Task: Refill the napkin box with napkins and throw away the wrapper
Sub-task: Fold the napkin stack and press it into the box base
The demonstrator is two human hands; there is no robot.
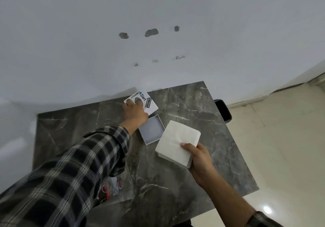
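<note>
Open napkin box on the marble table, lid and napkin stack each in a hand.

The square grey napkin box (152, 131) sits empty mid-table (202, 103). Just beside it, the right hand (200, 161) pinches a soft white napkin stack (177, 144), thumb on top. The left hand (135, 111), arm outstretched in a plaid sleeve (70, 170), grips the printed white lid (149, 103) behind the box.

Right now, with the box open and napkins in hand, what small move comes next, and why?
Probably lower the napkin stack held in the right hand into the open box. The box looks empty and sits just beside the stack, while the left hand keeps the lid off to the side.
</note>
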